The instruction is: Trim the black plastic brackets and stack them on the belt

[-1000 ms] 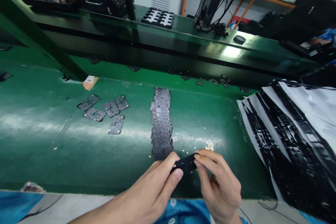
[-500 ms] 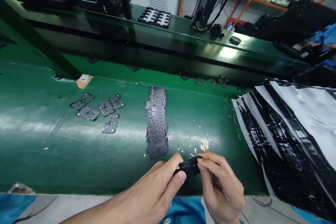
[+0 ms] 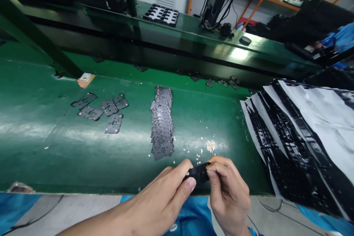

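Note:
A small black plastic plate is held up near the bench's front edge, between my two hands. My left hand is closed on its left end, thumb in front and fingers behind. At its right end, my right hand pinches the edge with thumb and forefinger; whether a tiny piece is also in that pinch I cannot tell. Just beyond lies a heap of tiny pale pieces, with others scattered around. To the left, a long overlapping row of similar black plates runs away from me.
Several loose black plates lie on the green bench at left. White sheets with black parts cover the right side. A raised green shelf crosses the back, bearing a tray. A slanted green post stands at left.
The view has shifted slightly, so the bench things sit a little higher and further left. Both hands keep hold of the black plate, with little change in their grip.

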Demonstrator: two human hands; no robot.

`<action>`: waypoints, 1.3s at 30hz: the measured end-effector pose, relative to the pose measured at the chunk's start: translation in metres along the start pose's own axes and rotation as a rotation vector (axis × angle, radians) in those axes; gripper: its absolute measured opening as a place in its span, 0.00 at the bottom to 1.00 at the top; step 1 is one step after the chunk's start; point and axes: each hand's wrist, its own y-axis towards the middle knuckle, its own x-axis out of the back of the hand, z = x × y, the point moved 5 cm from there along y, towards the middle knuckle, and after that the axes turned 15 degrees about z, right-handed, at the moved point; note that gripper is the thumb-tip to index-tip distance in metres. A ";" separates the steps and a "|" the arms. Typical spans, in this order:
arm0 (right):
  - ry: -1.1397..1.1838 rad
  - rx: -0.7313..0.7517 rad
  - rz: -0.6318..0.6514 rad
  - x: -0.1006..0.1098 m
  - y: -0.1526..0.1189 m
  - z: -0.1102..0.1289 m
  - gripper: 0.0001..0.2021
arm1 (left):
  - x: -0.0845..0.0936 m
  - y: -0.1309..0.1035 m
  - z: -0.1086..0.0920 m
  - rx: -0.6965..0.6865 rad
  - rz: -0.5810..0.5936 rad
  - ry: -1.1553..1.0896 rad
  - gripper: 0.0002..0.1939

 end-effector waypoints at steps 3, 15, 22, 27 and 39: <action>0.012 -0.013 0.011 0.004 -0.002 -0.001 0.12 | 0.002 0.007 0.003 -0.021 0.023 0.036 0.17; 0.206 -0.333 -0.239 0.028 -0.008 -0.052 0.06 | 0.024 0.050 -0.002 -0.076 -0.028 0.199 0.13; 0.253 -0.324 0.174 0.007 0.006 -0.040 0.15 | 0.021 0.059 -0.014 -0.175 -0.034 0.153 0.16; 0.317 -0.315 0.128 -0.004 -0.001 -0.031 0.14 | 0.019 0.060 -0.009 -0.264 -0.253 0.141 0.18; 0.358 -0.317 -0.077 -0.017 -0.014 -0.026 0.10 | 0.018 0.063 -0.013 -0.458 -0.279 0.048 0.16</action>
